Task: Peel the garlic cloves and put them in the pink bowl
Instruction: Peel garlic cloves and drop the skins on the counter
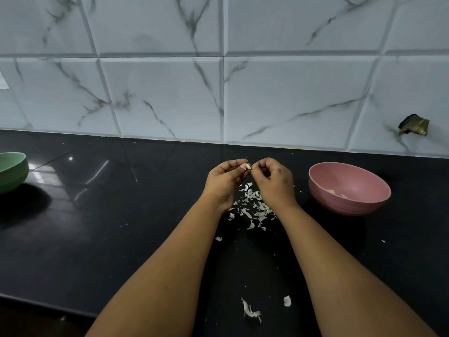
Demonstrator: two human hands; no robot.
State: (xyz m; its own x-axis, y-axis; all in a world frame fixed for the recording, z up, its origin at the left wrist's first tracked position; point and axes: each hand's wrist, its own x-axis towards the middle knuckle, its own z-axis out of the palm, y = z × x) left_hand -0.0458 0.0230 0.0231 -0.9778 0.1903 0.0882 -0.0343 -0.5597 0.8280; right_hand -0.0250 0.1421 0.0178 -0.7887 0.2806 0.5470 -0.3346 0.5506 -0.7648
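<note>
A small pale garlic clove is held up over the black counter between both hands. My left hand grips it with curled fingers from the left. My right hand pinches its right end with fingertips. The pink bowl stands on the counter just right of my right hand, with a few pale peeled pieces lying inside. White garlic skins are scattered in a heap on the counter below my hands.
A green bowl sits at the far left edge of the black counter. More loose skins lie near the front edge. A marble-tiled wall closes the back, with a dark fitting at the right.
</note>
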